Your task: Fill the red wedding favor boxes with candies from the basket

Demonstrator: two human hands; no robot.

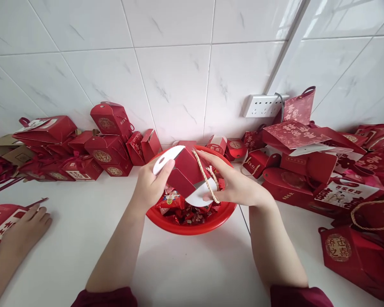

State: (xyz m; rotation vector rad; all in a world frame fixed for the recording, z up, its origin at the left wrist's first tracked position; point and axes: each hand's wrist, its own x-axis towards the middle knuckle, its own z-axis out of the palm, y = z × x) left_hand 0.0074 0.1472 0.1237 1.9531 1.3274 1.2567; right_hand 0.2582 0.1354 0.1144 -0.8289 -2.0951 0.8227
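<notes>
A red gift box (187,170) with white inner flaps and a gold rope handle (205,172) is tilted above a red basin (192,228). My left hand (153,183) pinches its left white flap between thumb and fingers. On the right side, my right hand (235,181) holds the box beside the rope, its fingers curved around that edge. Wrapped candies (190,213) lie in the basin under the box. Part of the basin's far rim is hidden behind the box and hands.
Red boxes (110,155) line the tiled wall on the left. More boxes (297,170) are heaped at the right. Another person's hand (25,232) rests on a red box (6,221) at the far left. A power socket strip (264,106) is on the wall.
</notes>
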